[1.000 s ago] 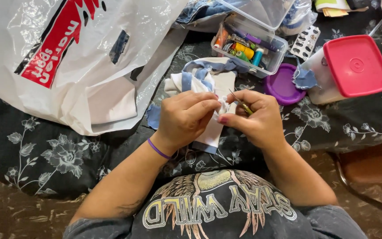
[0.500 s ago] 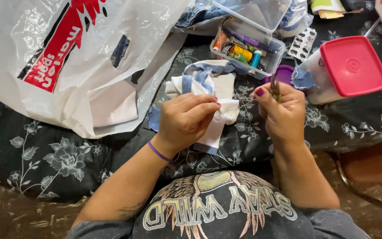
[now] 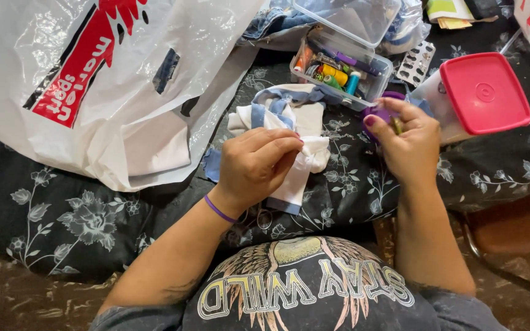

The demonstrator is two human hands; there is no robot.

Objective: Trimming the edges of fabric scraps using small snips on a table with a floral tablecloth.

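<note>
1. The left hand (image 3: 257,164) has its fingers pressed together, pinching the white and blue cloth (image 3: 289,132) on the floral-covered tabletop (image 3: 62,214);
2. The right hand (image 3: 405,142), raised just right of the cloth, pinches a small dark object, too small to identify;
3. Far right lies a pink-lidded container (image 3: 483,92); a clear box of thread spools (image 3: 341,70) sits beyond the cloth.

Home — floral cloth (image 3: 62,214), sewing box (image 3: 341,70)

Two hands, left (image 3: 257,164) and right (image 3: 407,142); one white cloth (image 3: 295,132) under the left; one clear box (image 3: 343,64), one pink lid (image 3: 484,92) beyond the right; one plastic bag (image 3: 105,79) beyond the left.
</note>
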